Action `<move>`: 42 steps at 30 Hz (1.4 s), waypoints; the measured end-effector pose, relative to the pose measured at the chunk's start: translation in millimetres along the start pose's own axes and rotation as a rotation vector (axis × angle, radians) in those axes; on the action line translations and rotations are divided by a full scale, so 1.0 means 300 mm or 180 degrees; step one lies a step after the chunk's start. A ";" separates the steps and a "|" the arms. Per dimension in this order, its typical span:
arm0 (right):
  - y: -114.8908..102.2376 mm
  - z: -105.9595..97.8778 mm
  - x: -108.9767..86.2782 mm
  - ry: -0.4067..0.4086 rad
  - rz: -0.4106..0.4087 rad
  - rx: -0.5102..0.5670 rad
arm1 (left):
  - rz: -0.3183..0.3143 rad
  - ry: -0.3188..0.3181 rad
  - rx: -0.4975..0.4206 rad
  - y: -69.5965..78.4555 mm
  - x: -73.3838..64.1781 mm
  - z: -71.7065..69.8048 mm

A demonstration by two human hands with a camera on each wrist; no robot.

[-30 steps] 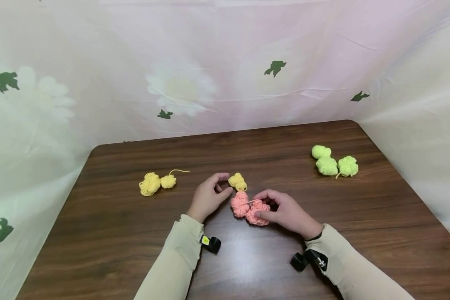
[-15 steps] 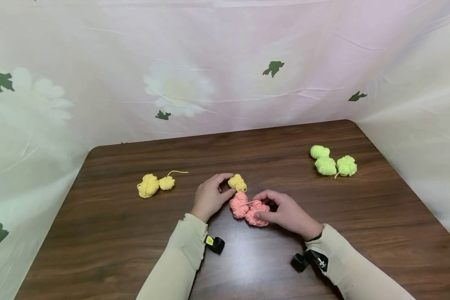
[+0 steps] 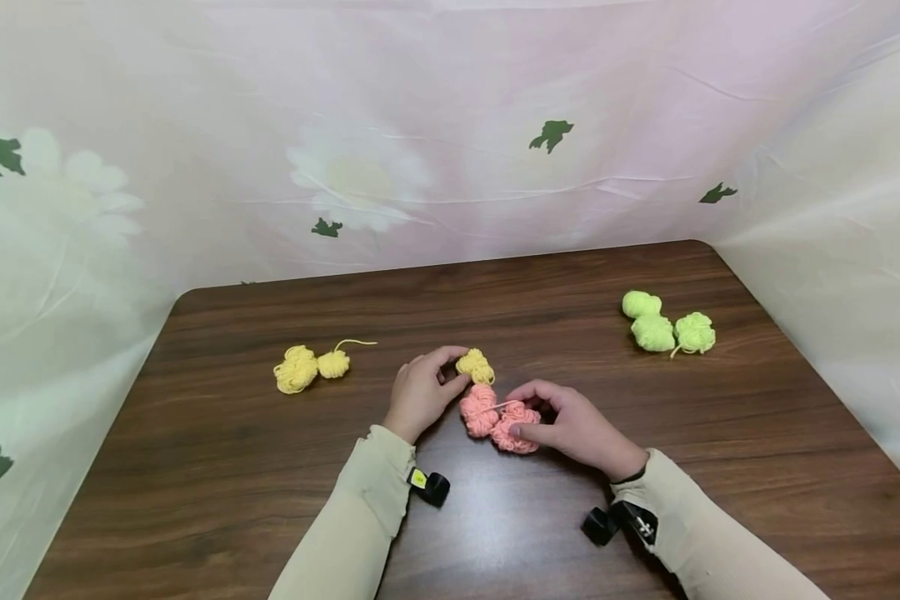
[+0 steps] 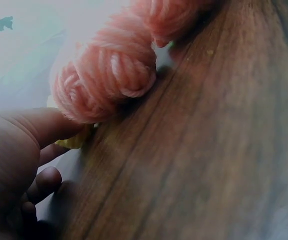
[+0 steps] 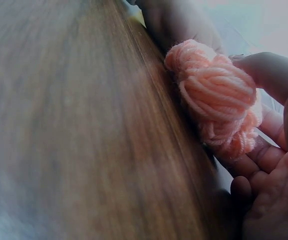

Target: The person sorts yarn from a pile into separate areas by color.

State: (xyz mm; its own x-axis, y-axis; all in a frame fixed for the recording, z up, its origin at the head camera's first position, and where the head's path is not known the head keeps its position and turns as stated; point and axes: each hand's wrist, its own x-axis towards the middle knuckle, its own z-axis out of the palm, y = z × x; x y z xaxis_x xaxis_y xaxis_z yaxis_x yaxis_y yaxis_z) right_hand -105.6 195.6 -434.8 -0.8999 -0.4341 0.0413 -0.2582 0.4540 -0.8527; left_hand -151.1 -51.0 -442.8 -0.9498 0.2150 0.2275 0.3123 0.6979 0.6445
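Observation:
At the middle of the table, my left hand (image 3: 423, 393) pinches a small yellow yarn ball (image 3: 476, 366) between thumb and fingers. In the left wrist view, the left pink yarn ball (image 4: 104, 75) mostly hides that yellow ball (image 4: 74, 142). Just in front of it lie two pink yarn balls side by side, the left one (image 3: 479, 410) and the right one (image 3: 516, 427), with a pink strand across them. My right hand (image 3: 581, 427) grips the right pink ball, thumb on the near side and fingers behind, as the right wrist view also shows.
Two yellow yarn balls (image 3: 297, 370) lie to the left, one with a loose tail. Several lime green yarn balls (image 3: 652, 332) sit at the back right of the brown wooden table (image 3: 217, 467). A pale flowered cloth (image 3: 450, 150) hangs behind.
My left hand has moved slightly right and its thumb and fingers have come onto the small yellow yarn ball. My right hand stays on the pink yarn ball.

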 end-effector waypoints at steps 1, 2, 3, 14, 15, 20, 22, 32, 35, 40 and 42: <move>-0.001 -0.001 0.000 -0.0004 0.0009 -0.0003 | 0.0000 0.0006 -0.0005 -0.001 -0.001 0.001; -0.002 -0.001 -0.001 -0.0004 0.0016 -0.0005 | 0.0002 0.0011 -0.0008 -0.002 -0.001 0.002; -0.003 -0.002 -0.001 -0.0002 0.0022 -0.0004 | -0.0001 0.0011 -0.0026 -0.002 -0.002 0.002; -0.006 -0.003 -0.001 0.0019 0.0027 -0.0033 | -0.0125 0.0061 -0.0350 -0.016 0.000 0.003; -0.006 -0.003 0.000 0.0019 0.0030 -0.0034 | -0.0150 0.0056 -0.0395 -0.016 0.001 0.002; -0.003 -0.002 0.001 0.0038 0.0008 -0.0042 | -0.0296 0.0040 -0.0646 -0.016 -0.002 -0.006; -0.003 -0.002 0.001 0.0045 -0.0004 -0.0044 | -0.0325 0.0051 -0.0720 -0.015 -0.004 -0.010; -0.007 0.000 -0.003 0.0043 0.0015 -0.0033 | -0.0371 0.0120 -0.0965 -0.016 -0.007 -0.016; -0.005 0.001 -0.003 0.0048 0.0007 -0.0037 | -0.0392 0.0140 -0.1068 -0.017 -0.009 -0.020; 0.004 0.003 -0.002 0.0055 -0.0041 -0.0021 | -0.0393 0.0197 -0.1176 -0.023 -0.011 -0.024; 0.005 0.002 -0.002 0.0060 -0.0039 -0.0012 | -0.0385 0.0236 -0.1214 -0.027 -0.009 -0.025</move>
State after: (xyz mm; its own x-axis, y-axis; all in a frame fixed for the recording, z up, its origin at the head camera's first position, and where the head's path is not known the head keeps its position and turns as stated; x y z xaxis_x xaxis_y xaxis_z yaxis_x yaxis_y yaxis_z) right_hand -105.3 196.2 -436.4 -0.9031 -0.4250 0.0616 -0.2706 0.4517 -0.8501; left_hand -151.0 -62.4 -443.3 -0.9805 0.0872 0.1764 0.1966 0.4087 0.8913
